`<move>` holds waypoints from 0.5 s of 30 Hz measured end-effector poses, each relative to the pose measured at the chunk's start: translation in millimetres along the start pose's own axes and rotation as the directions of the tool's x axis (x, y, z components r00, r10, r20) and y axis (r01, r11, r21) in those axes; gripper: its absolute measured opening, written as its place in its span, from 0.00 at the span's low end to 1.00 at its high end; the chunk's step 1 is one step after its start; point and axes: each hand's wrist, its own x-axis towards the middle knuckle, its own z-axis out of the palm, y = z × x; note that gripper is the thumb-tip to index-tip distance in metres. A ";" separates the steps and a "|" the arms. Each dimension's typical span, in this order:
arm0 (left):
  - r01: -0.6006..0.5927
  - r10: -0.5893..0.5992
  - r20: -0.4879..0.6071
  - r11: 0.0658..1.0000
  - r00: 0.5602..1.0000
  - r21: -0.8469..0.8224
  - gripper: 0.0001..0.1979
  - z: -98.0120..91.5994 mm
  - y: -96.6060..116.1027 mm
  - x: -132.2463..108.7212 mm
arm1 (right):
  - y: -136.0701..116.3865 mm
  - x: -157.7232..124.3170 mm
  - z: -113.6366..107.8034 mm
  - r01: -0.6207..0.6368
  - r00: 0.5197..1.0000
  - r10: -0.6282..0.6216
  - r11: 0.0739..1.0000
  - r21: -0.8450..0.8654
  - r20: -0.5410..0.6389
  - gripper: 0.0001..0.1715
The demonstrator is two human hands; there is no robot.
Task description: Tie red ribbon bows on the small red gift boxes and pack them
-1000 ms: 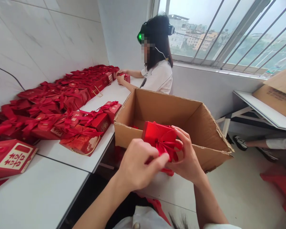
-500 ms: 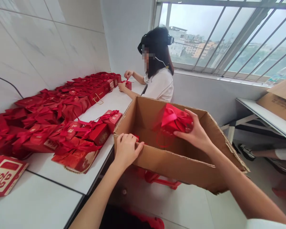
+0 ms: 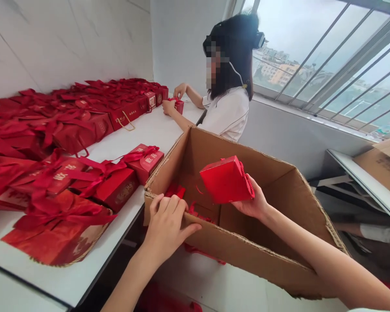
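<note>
My right hand (image 3: pixel 251 199) is closed on a red gift box (image 3: pixel 225 181) and holds it tilted inside the mouth of an open cardboard box (image 3: pixel 263 249). A plain red face of the gift box shows, with a red cord along its edge. My left hand (image 3: pixel 169 223) grips the near left rim of the cardboard box, thumb along the edge. Down inside lie other red items, among them a red box (image 3: pixel 175 190) partly hidden by the wall. On the table to the left sits a ribbon-tied red gift bag (image 3: pixel 60 227).
Rows of red gift boxes (image 3: pixel 68 117) with ribbons cover much of the white table (image 3: pixel 117 149). A co-worker (image 3: pixel 229 108) in a white top handles a small red box (image 3: pixel 179 106) at its far end. Another table (image 3: pixel 360 180) with a carton (image 3: pixel 385 167) stands right.
My right hand has turned the gift box so its ribboned top faces away and a plain side shows. My left hand stays on the rim. The view has shifted right.
</note>
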 end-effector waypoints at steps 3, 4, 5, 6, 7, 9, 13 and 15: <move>0.002 -0.002 -0.010 1.000 1.000 -0.013 0.17 0.9 0.0 -0.6 | 0.9 -2.8 3.1 -0.008 1.000 0.006 0.998 -0.058 -0.031 0.20; 0.004 -0.005 -0.011 1.000 1.000 -0.023 0.17 1.2 0.1 -0.9 | 1.6 -3.5 3.3 0.002 0.999 -0.005 0.996 -0.085 -0.039 0.20; 0.007 -0.007 -0.014 0.999 1.000 -0.036 0.18 1.6 0.3 -1.1 | 2.6 -4.2 3.0 0.019 0.999 -0.024 0.993 -0.120 -0.042 0.21; 0.009 -0.010 -0.020 0.999 1.000 -0.050 0.18 2.1 0.5 -1.2 | 3.5 -4.5 2.3 0.044 0.998 -0.051 0.986 -0.163 -0.040 0.21; 0.013 -0.014 -0.028 0.998 1.000 -0.062 0.19 2.9 0.6 -1.4 | 4.2 -4.4 1.0 0.076 0.996 -0.085 0.974 -0.214 -0.032 0.21; 0.023 -0.026 -0.042 0.997 0.999 -0.077 0.21 4.6 0.6 -1.5 | 4.1 -2.7 -2.8 0.155 0.985 -0.170 0.932 -0.327 -0.017 0.22; 0.032 -0.038 -0.057 0.995 0.998 -0.097 0.21 7.7 -0.3 -0.8 | -1.6 4.7 -13.3 0.270 0.929 -0.365 0.775 -0.572 -0.055 0.43; 0.032 -0.040 -0.071 0.994 0.997 -0.106 0.19 8.4 -0.3 0.0 | -4.3 8.0 -18.1 0.256 0.898 -0.428 0.698 -0.668 -0.103 0.50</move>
